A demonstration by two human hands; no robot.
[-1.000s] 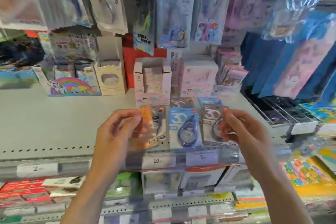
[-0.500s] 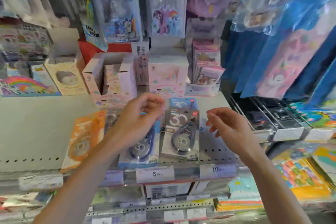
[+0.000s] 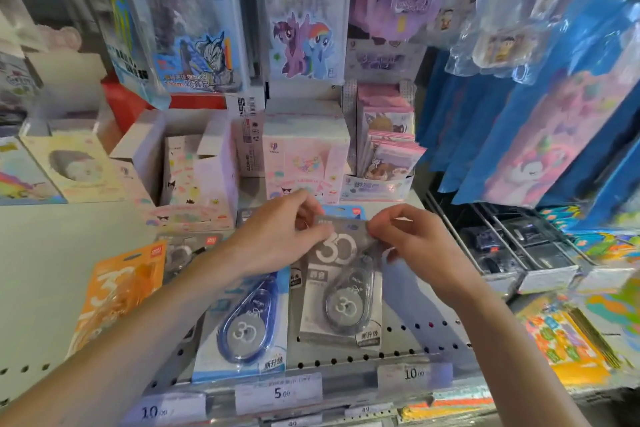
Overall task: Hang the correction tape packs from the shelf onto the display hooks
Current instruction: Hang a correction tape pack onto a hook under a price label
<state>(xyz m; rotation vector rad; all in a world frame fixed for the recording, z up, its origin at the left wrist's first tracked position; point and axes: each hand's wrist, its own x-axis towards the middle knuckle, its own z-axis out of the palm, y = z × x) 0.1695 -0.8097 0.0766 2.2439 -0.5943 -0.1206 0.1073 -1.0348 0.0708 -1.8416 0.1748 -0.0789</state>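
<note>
The grey correction tape pack (image 3: 341,284) is pinched at its top corners by the left hand (image 3: 277,239) and right hand (image 3: 412,243); it hangs below both grips, over the shelf (image 3: 48,253), beside the blue pack (image 3: 246,329).

The pack (image 3: 341,291) held between the left hand (image 3: 277,239) and the right hand (image 3: 412,243) was grey with a big white "30". Under the left hand lay a light blue pack (image 3: 246,329) with a dark blue ring. Farther left of that hand lay an orange pack (image 3: 117,291). The shelf (image 3: 45,253) was pale grey with black dots.
</note>
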